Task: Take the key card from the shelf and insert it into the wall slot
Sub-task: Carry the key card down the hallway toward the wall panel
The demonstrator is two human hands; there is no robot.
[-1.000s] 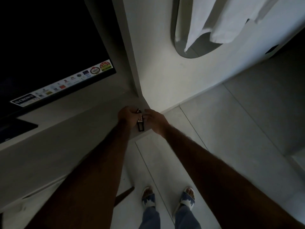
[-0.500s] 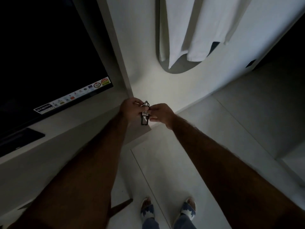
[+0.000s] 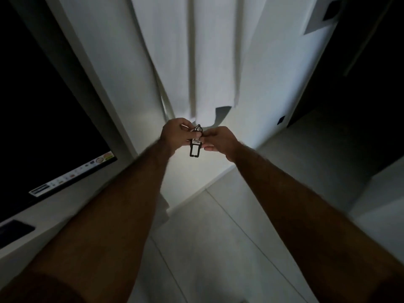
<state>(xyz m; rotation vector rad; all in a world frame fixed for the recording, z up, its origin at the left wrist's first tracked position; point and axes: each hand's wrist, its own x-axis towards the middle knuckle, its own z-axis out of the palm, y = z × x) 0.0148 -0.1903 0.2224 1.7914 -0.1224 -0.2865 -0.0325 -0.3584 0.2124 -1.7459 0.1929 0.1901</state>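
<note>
The key card (image 3: 195, 147) is a small dark rectangular tag with a white label and a metal ring at its top. It hangs upright in the air between both hands, in front of the white wall. My left hand (image 3: 175, 135) pinches its ring end from the left. My right hand (image 3: 219, 139) grips its upper part from the right. The shelf (image 3: 54, 217) runs pale grey along the lower left, below the hands. A dark square plate (image 3: 331, 7) sits high on the wall at upper right; whether it is the slot I cannot tell.
A black television screen (image 3: 43, 119) with a sticker strip fills the left. A white garment (image 3: 196, 51) hangs on the wall just above the hands. A dark doorway (image 3: 360, 84) opens at the right. Pale floor tiles (image 3: 218, 248) lie below.
Both hands have lifted the key card off the shelf's end and up toward the hanging garment. The view has tilted upward, and the feet have dropped out of sight.
</note>
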